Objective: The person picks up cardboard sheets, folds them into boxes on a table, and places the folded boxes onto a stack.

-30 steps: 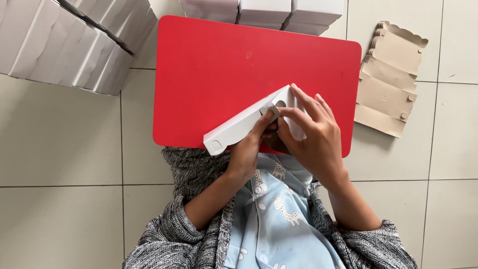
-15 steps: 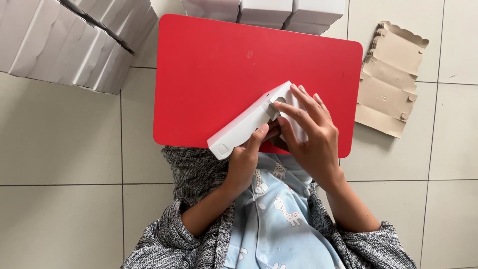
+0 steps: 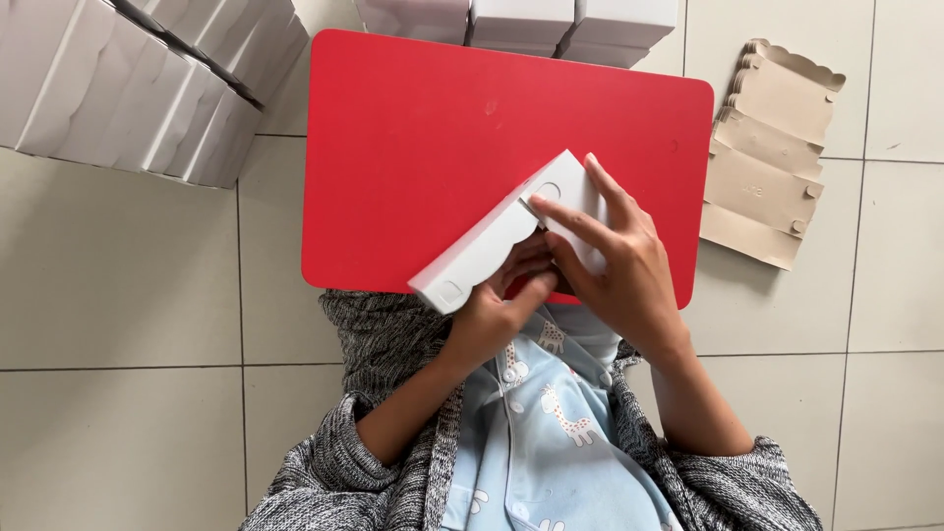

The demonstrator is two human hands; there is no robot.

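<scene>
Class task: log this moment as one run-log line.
left hand: under white box | right hand: on box | red board beneath | cardboard blanks right

The right hand (image 3: 619,265) covers one end of the white box (image 3: 497,241), and the left hand (image 3: 501,310) sits partly behind it. The top edge cuts off the white boxes (image 3: 138,88) at left and, probably, three more (image 3: 521,20) behind the red table (image 3: 442,128).

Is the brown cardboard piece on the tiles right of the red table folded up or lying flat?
Flat: the brown cardboard blank lies unfolded on the tiled floor, scalloped flaps spread.
</scene>
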